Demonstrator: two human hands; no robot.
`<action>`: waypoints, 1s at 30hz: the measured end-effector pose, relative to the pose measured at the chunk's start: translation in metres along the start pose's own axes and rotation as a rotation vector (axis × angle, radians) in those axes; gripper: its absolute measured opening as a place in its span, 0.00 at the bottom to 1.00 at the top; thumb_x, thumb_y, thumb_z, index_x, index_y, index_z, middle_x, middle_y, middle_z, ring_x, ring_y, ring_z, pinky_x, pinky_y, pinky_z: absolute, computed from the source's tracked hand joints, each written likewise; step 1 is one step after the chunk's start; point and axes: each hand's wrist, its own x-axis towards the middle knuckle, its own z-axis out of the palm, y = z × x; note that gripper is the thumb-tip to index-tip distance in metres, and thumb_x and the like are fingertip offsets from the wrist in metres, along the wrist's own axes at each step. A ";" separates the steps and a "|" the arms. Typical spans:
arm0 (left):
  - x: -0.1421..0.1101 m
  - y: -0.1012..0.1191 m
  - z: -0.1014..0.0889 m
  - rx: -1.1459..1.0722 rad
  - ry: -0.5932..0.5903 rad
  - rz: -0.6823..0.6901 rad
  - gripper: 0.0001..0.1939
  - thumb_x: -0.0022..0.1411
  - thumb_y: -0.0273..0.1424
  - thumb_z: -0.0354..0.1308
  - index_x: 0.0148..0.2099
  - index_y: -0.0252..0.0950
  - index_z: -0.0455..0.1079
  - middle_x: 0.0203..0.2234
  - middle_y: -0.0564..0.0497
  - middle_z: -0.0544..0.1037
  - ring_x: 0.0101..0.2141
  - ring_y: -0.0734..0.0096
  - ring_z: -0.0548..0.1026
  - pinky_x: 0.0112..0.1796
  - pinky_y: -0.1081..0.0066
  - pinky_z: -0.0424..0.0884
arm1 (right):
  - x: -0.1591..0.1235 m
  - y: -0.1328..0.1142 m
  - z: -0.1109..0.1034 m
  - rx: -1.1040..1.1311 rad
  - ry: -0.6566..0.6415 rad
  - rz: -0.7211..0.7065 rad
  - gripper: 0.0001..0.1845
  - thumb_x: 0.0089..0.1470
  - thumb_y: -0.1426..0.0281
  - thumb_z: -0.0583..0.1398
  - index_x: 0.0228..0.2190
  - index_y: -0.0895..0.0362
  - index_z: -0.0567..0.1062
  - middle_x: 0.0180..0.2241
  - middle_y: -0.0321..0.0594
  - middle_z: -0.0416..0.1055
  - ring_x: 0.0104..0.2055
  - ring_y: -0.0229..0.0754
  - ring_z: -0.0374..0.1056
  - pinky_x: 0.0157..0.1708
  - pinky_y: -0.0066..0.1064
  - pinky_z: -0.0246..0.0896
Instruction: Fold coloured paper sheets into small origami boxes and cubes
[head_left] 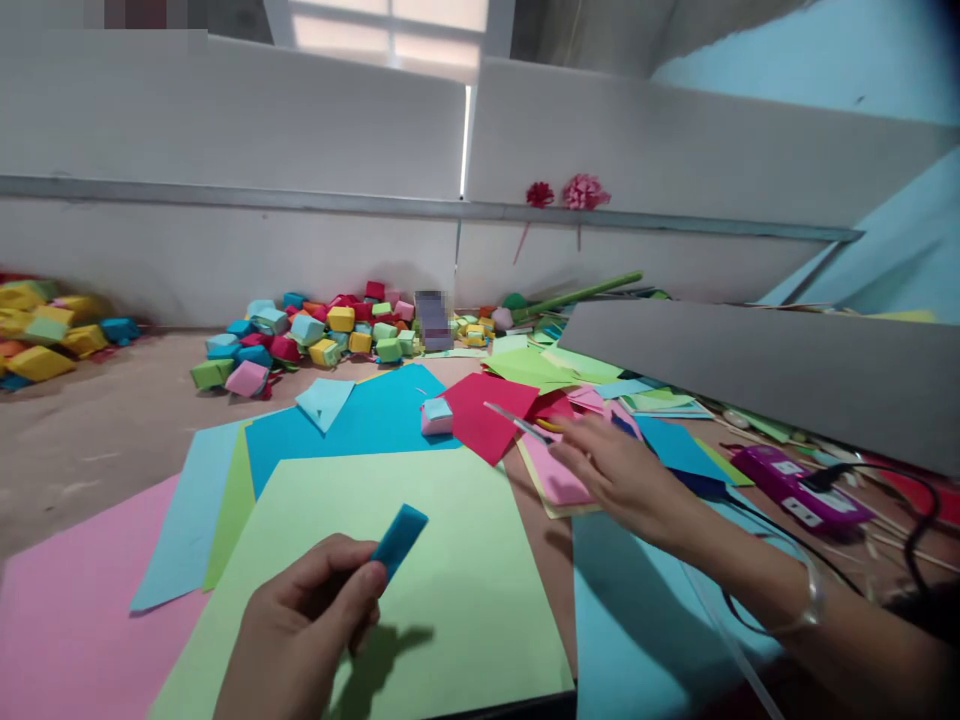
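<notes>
My left hand (300, 620) pinches a small folded strip of blue paper (400, 535) between thumb and fingers, above a large light green sheet (390, 490). Over the paper pile on the right, my right hand (615, 470) is slightly blurred, its fingers at the near end of a pair of scissors (519, 424). The blades point left across a red sheet (484, 400); the handles are mostly hidden by the fingers. Just left of the scissors sits a small pink paper box with a light blue top (436, 415).
Colourful folded paper cubes (307, 330) lie along the wall, with another heap (52, 325) at far left. A purple power strip (799, 488) with black cables lies at right, below a grey board (750, 370). Two paper flowers (585, 191) stand against the wall rail.
</notes>
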 end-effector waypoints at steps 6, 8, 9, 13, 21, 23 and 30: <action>-0.008 0.001 0.014 0.316 -0.161 0.417 0.06 0.58 0.33 0.59 0.32 0.40 0.77 0.23 0.53 0.73 0.26 0.70 0.70 0.28 0.73 0.64 | -0.008 -0.038 0.000 0.204 -0.119 -0.387 0.22 0.61 0.62 0.56 0.53 0.59 0.68 0.49 0.49 0.71 0.51 0.45 0.65 0.49 0.35 0.62; -0.009 0.001 0.016 0.341 -0.184 0.454 0.07 0.59 0.33 0.58 0.32 0.41 0.77 0.24 0.53 0.73 0.26 0.69 0.71 0.28 0.73 0.65 | -0.012 -0.056 0.003 0.342 -0.234 -0.424 0.17 0.58 0.63 0.60 0.46 0.59 0.72 0.41 0.44 0.74 0.43 0.41 0.68 0.41 0.29 0.64; -0.009 0.001 0.017 0.345 -0.189 0.462 0.07 0.59 0.33 0.58 0.32 0.41 0.77 0.24 0.52 0.73 0.26 0.69 0.71 0.28 0.73 0.65 | -0.013 -0.061 0.005 0.383 -0.249 -0.425 0.13 0.57 0.64 0.61 0.41 0.59 0.74 0.37 0.42 0.74 0.39 0.39 0.68 0.37 0.27 0.63; -0.011 0.004 0.018 0.335 -0.165 0.467 0.06 0.57 0.33 0.60 0.31 0.41 0.78 0.22 0.51 0.74 0.25 0.68 0.71 0.27 0.72 0.65 | -0.016 -0.066 0.010 0.464 -0.167 -0.388 0.07 0.56 0.69 0.61 0.28 0.59 0.75 0.26 0.36 0.73 0.28 0.34 0.66 0.29 0.24 0.58; -0.023 0.008 0.034 0.262 -0.332 0.308 0.07 0.55 0.34 0.62 0.26 0.41 0.78 0.18 0.51 0.72 0.21 0.68 0.69 0.25 0.72 0.61 | -0.046 -0.056 -0.011 0.504 -0.127 -0.240 0.07 0.57 0.71 0.60 0.28 0.57 0.78 0.24 0.35 0.73 0.26 0.33 0.67 0.27 0.22 0.58; -0.025 0.008 0.038 0.220 -0.340 0.243 0.07 0.54 0.34 0.62 0.25 0.41 0.77 0.19 0.51 0.72 0.22 0.68 0.69 0.25 0.72 0.61 | -0.057 -0.059 -0.008 0.556 -0.085 -0.128 0.06 0.57 0.71 0.60 0.34 0.55 0.79 0.28 0.35 0.75 0.30 0.34 0.69 0.31 0.22 0.61; -0.018 0.011 0.027 0.301 -0.466 0.209 0.08 0.54 0.37 0.62 0.26 0.41 0.77 0.20 0.50 0.74 0.23 0.67 0.70 0.25 0.72 0.64 | -0.082 -0.079 0.023 0.770 0.033 0.295 0.10 0.53 0.69 0.59 0.23 0.58 0.76 0.20 0.35 0.71 0.24 0.35 0.65 0.25 0.24 0.59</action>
